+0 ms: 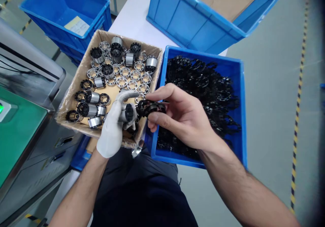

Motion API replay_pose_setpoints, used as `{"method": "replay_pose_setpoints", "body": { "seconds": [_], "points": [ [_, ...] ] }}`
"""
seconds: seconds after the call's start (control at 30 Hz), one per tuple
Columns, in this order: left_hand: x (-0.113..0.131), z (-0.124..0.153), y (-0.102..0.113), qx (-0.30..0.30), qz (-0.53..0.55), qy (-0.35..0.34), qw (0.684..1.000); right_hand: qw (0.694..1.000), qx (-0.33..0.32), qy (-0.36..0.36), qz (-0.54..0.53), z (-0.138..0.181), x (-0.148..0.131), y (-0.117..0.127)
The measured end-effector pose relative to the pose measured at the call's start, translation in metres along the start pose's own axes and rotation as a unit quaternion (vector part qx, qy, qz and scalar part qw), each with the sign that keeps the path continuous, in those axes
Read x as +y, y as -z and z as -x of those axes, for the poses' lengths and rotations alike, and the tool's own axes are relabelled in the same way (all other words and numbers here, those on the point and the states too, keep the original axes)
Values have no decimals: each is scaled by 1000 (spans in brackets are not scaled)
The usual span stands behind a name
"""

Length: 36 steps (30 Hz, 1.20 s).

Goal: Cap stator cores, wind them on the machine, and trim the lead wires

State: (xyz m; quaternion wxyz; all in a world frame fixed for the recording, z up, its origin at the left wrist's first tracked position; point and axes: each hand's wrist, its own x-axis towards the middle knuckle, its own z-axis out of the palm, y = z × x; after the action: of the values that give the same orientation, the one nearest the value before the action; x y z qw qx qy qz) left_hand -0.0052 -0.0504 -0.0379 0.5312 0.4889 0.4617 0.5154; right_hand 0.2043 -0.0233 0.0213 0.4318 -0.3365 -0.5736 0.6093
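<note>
My left hand (pixel 113 127), in a white glove with a greyed fingertip area, is closed around a silver metal motor core (pixel 124 113) with a black toothed plastic end. Bare, my right hand (pixel 182 115) pinches a black plastic ring (pixel 153 108) between thumb and fingers. This ring is just right of the core, close to its black end; whether they touch I cannot tell. Beneath my left hand is a plastic-lined cardboard box (pixel 73 84) of metal cores, some bare, some with black ends. Under my right hand, a blue bin (pixel 243 118) holds many loose black plastic rings (pixel 200 81).
A larger blue crate (pixel 193 20) with cardboard stands behind the bin on a white table (pixel 137 13). Stacked blue crates (pixel 63 6), the top one holding a paper, are at the far left. A machine with a green top (pixel 20 132) borders the left side.
</note>
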Motion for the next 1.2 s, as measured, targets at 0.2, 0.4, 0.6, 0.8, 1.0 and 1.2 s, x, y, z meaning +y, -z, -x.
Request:
{"method": "replay_pose_setpoints", "body": {
  "seconds": [0.2,0.4,0.6,0.8,1.0,1.2],
  "points": [
    [-7,-1,-2,10,40,-57,998,995,-12,54,79,-18,14,-8],
    [0,1,-2,-40,28,-47,998,990,38,73,113,-16,29,-8],
    [-2,2,1,-28,-11,-37,999,986,45,92,131,-17,30,-7],
    [1,1,-2,-21,-43,-40,998,993,85,21,81,-15,31,-18],
    [8,-2,-3,-24,-45,-30,998,987,99,52,113,-14,34,-17],
    [12,-1,-4,-23,-32,0,999,985,131,48,101,-14,39,-21]
  ]
}}
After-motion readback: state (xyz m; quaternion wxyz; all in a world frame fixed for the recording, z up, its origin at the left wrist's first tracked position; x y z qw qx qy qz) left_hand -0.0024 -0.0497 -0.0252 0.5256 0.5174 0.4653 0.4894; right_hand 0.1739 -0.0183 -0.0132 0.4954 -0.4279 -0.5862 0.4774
